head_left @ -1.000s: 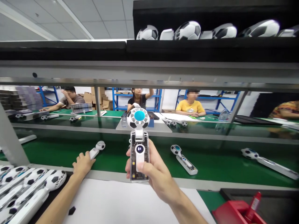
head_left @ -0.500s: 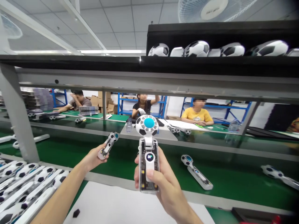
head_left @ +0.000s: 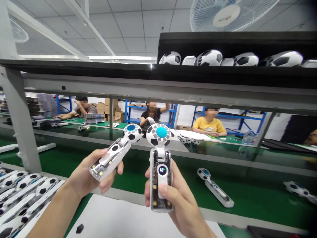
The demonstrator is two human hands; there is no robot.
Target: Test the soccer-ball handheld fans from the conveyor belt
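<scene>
In my right hand is an upright handheld fan with a football-patterned head, a blue centre and a clear handle. Its small round display is lit and reads about 60, and my thumb presses on the white strip below it. My left hand grips a second handheld fan of the same kind, tilted to the right, its round display dark. The two fan heads are close together, side by side. Fingers behind both handles are partly hidden.
More fans lie on the green conveyor belt, one fan at right. Rows of fans fill the left side. A white sheet with a black pentagon piece lies in front. Overhead runs a shelf. Several people sit opposite.
My left hand has come nearer and to the right with its fan, now beside the other. The right fan's display has gone from about 20 to 60. The belt's fans have shifted slightly right.
</scene>
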